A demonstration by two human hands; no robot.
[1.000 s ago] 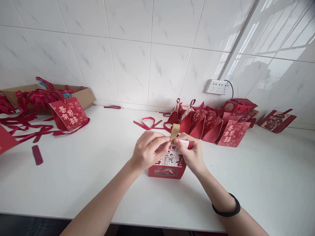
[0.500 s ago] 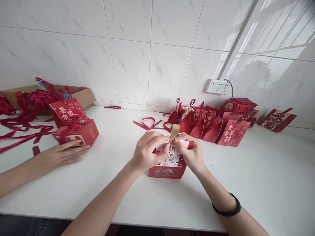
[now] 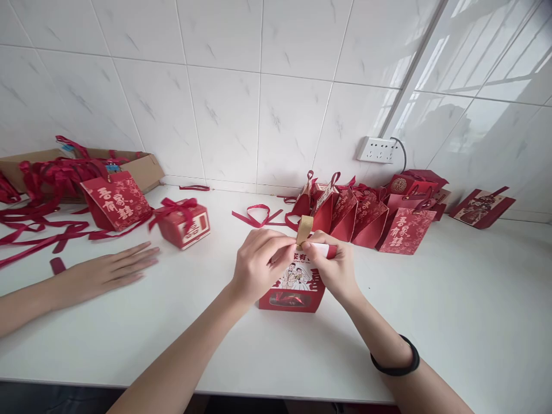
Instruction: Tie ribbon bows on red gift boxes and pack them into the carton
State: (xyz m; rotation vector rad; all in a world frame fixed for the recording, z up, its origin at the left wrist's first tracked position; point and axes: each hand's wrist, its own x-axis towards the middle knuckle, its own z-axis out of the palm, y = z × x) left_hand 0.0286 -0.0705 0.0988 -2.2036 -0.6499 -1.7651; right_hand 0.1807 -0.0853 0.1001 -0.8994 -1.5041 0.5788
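Note:
A red gift box [image 3: 297,299] with a couple drawn on its front and an oval window stands upright on the white table in front of me. A gold ribbon [image 3: 305,229] loops up from its top. My left hand [image 3: 261,263] pinches at the ribbon's base on the top edge. On the other side, my right hand [image 3: 332,265] grips the box's top edge, its thumb beside the ribbon. The fingertips of both hands nearly meet there and partly cover the top flap.
Red gift bags [image 3: 345,213] stand in a row behind my hands. At left are a co-worker's hand [image 3: 103,273], a small red box with a bow [image 3: 183,225], a red bag [image 3: 116,201] and a cardboard box of ribbons [image 3: 150,171]. A socket strip [image 3: 376,150] hangs on the wall.
The small bow-tied box at left has moved right, away from the co-worker's hand, which now lies apart from it. My hands remain at the gift box's top; the gold ribbon leans slightly more.

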